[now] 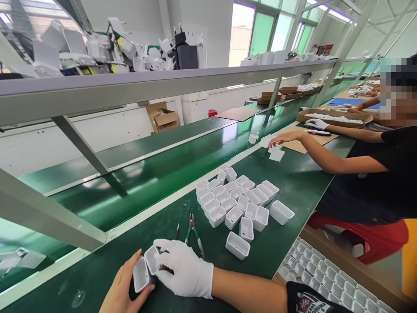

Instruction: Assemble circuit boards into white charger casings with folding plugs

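Observation:
At the lower left, my bare left hand [122, 284] grips a white plastic case [141, 274], open side up, thumb and fingers on its two sides. My gloved right hand [184, 267] has its fingers on a second white case [152, 259], which is tilted and touches the first along one edge. Green-handled cutters [192, 224] lie just beyond the glove, beside a small thin tool [177, 230]. Several more white cases [224, 195] stand grouped on the green table [270, 254], right of the cutters.
A co-worker's hand [286, 138] hovers over white pieces [276, 154] at the right. Below the table edge, a carton [345, 243] holds many cases beside a red stool [368, 239]. A green conveyor [156, 180] runs behind a white rail, under a shelf [156, 82] on slanted posts.

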### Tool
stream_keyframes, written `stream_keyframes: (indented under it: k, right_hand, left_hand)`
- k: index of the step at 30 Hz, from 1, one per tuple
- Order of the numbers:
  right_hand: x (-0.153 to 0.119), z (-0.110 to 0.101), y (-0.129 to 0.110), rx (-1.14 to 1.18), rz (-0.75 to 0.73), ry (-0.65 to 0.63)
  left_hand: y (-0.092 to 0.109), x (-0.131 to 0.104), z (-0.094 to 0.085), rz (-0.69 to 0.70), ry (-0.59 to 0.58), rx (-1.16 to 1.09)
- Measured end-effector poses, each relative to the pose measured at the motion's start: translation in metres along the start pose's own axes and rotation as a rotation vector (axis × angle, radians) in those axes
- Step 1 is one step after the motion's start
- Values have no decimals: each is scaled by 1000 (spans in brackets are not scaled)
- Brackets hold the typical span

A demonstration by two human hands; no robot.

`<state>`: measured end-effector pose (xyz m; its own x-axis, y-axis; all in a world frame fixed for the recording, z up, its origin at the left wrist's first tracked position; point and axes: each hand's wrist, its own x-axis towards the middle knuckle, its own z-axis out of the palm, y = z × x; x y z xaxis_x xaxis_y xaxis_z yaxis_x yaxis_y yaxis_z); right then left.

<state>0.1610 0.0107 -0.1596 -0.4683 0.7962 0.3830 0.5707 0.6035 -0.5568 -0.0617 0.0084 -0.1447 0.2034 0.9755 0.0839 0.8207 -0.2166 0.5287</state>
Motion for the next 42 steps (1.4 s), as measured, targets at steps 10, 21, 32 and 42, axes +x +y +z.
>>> stream_keyframes:
  k: [10,21,32,42]
  right_hand:
    - [-1,-12,-7,-13,-51,74]
    - [-12,-10,-1,184,34,148]
    - [-15,-10,4,260,270,103]
    - [-11,-26,-4,337,238,13]
  left_hand:
    - [-10,-5,14,302,118,-22]
    - [22,-12,5,262,38,-17]
    - [30,-14,9,219,0,-39]
    - [31,-14,17,235,-9,-41]
